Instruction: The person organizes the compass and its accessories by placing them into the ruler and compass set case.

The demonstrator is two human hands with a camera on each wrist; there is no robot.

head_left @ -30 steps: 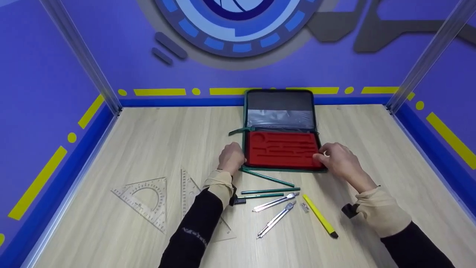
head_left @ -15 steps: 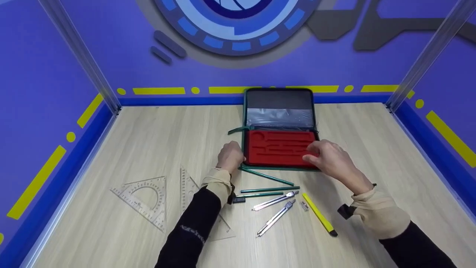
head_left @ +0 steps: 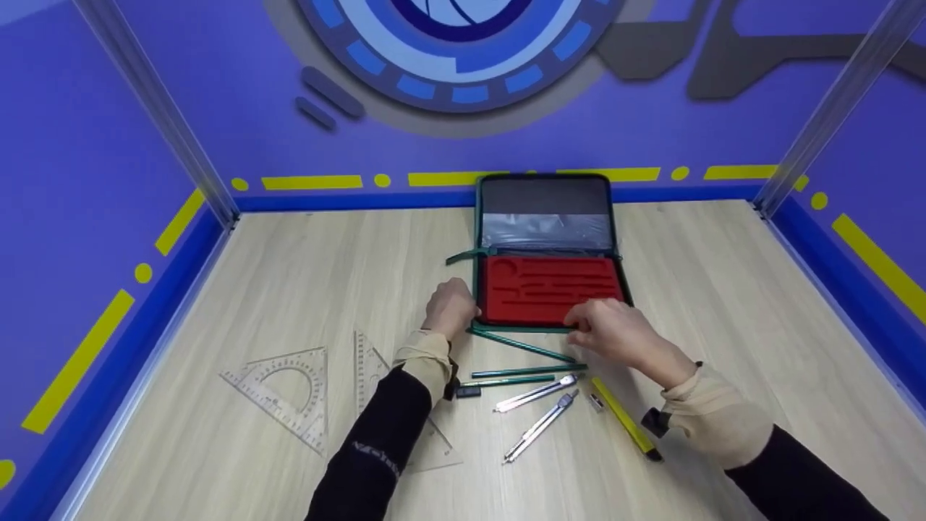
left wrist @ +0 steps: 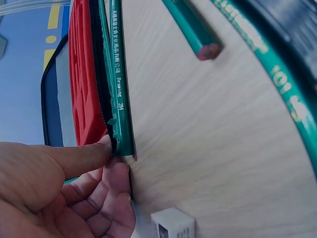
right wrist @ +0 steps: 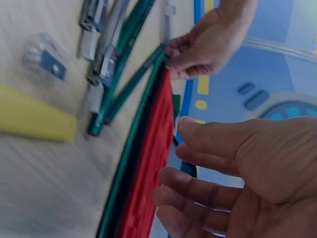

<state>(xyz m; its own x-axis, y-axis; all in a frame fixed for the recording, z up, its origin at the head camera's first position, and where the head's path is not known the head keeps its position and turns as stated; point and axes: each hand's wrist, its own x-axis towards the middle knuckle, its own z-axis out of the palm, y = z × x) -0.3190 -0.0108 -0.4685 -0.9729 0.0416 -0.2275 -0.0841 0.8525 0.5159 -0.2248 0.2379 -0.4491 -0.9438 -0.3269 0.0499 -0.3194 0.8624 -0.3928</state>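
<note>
An open green zip case point(head_left: 619, 255) with a red foam insert point(head_left: 550, 289) lies on the wooden table point(head_left: 304, 275). My left hand point(head_left: 463, 311) pinches the case's near left corner; in the left wrist view thumb and fingers point(left wrist: 74, 163) press the zipped edge beside a green pencil point(left wrist: 119, 84). My right hand point(head_left: 589, 325) hovers over the case's front edge with relaxed fingers point(right wrist: 208, 144), holding nothing. That slanted green pencil point(head_left: 521, 344) lies just below it.
Two more green pencils point(head_left: 528, 371), two metal compasses point(head_left: 539, 409), a small lead box point(head_left: 595, 402), a yellow cutter point(head_left: 622, 420) and a small eraser point(head_left: 466, 391) lie near the front. Two clear set squares point(head_left: 286, 387) sit left. Blue walls enclose the table.
My right hand has left the case's near right corner and slid left and toward me along the front edge. The left hand stays on its corner.
</note>
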